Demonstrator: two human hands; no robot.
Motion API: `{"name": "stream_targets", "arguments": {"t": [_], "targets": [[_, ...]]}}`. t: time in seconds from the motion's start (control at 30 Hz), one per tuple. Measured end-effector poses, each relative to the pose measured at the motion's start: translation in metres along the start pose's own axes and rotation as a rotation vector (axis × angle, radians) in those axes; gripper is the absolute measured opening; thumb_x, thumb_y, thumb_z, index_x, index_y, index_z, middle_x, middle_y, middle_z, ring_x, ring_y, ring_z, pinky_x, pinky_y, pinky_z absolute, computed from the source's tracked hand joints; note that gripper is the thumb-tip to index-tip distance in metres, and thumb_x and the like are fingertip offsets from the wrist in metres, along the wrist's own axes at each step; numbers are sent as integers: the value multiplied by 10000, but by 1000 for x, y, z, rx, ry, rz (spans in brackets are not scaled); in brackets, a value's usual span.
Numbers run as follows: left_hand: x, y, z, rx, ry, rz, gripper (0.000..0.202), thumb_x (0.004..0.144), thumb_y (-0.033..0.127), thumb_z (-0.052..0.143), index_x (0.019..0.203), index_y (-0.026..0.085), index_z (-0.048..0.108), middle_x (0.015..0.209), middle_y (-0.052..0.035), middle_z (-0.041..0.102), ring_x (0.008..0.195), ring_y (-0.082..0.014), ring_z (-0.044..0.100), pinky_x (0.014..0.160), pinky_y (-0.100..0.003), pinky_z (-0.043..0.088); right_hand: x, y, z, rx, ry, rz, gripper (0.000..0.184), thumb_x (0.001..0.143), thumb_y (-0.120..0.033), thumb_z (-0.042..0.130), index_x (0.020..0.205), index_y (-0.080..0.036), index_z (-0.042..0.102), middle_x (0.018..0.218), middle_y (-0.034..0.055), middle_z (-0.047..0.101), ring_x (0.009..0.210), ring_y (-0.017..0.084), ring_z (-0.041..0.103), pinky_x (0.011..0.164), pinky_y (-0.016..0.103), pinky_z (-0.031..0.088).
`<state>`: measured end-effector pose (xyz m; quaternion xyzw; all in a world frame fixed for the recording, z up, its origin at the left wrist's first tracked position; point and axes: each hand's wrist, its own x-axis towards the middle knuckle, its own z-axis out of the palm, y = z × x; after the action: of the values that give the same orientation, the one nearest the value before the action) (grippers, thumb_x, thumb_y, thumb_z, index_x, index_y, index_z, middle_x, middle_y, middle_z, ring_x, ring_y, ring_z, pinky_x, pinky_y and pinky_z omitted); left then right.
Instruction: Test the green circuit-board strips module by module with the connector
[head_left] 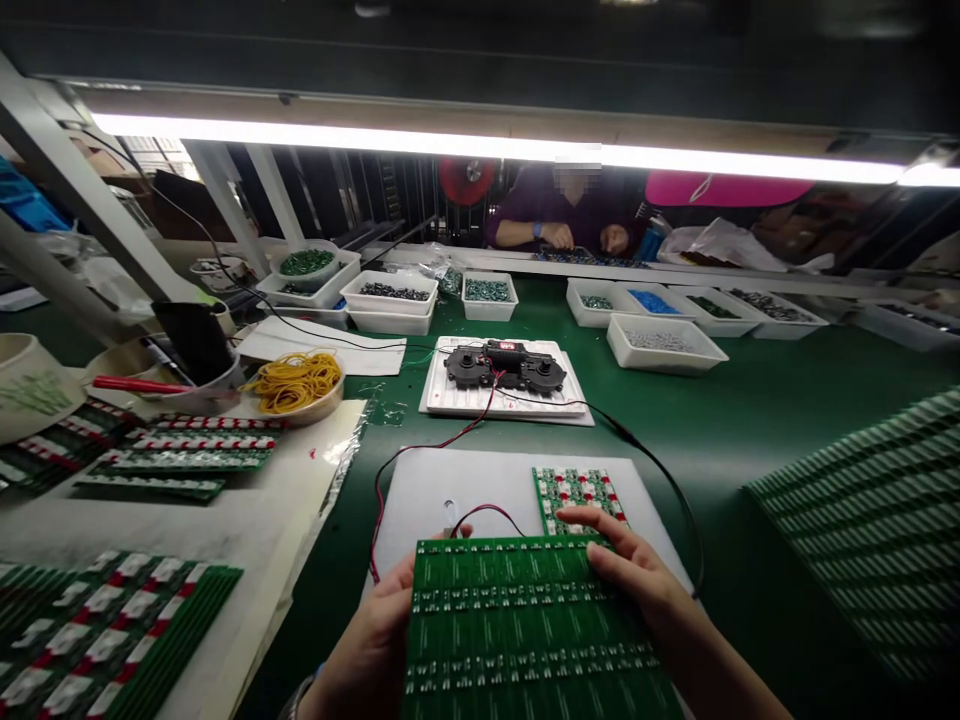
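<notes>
A large green circuit board panel (525, 630) is held flat in front of me over a white sheet (450, 490). My left hand (375, 640) grips its left edge from below, thumb tip showing at the top corner. My right hand (637, 580) rests on its upper right corner, fingers curled over the edge. Just beyond the panel lies a smaller populated board (574, 492) with red and white parts. A red wire (420, 450) and a black wire (645, 455) run from a black fixture (504, 368) to the sheet.
Stacks of populated boards (180, 450) and green panels (97, 630) lie at left, beside a bowl of yellow rubber bands (296, 382). White trays of small parts (660, 343) line the back. A stack of green boards (877, 520) sits at right. Another person works across the bench (570, 215).
</notes>
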<state>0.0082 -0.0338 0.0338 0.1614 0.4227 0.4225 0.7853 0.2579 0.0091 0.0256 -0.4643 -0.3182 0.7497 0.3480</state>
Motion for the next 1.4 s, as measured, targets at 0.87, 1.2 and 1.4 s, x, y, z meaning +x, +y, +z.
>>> {"name": "stream_targets", "arguments": {"t": [0.87,1.2,1.4], "targets": [[0,-1,-2,-4,4,-23,359,687,359,774,981,165,702,900,-84,717,806,-240,670,731,-325,519,-3,-2,0,54,-54,42,468,695,-437,809,1081,-241,629,787,24,701,648,172,664,591,278,541],[-3,1,2,-30,5,-20,461,691,353,787,1098,171,670,922,-87,717,814,-238,666,734,-319,516,-4,-4,1,34,-35,44,470,678,-444,818,1062,-240,639,787,16,699,652,173,659,592,277,535],[-6,2,3,-47,24,-21,497,721,333,770,1172,165,648,890,-74,699,803,-234,657,737,-318,513,-4,-3,0,52,-47,45,461,691,-429,816,1070,-232,640,799,22,695,661,169,662,600,274,542]]}}
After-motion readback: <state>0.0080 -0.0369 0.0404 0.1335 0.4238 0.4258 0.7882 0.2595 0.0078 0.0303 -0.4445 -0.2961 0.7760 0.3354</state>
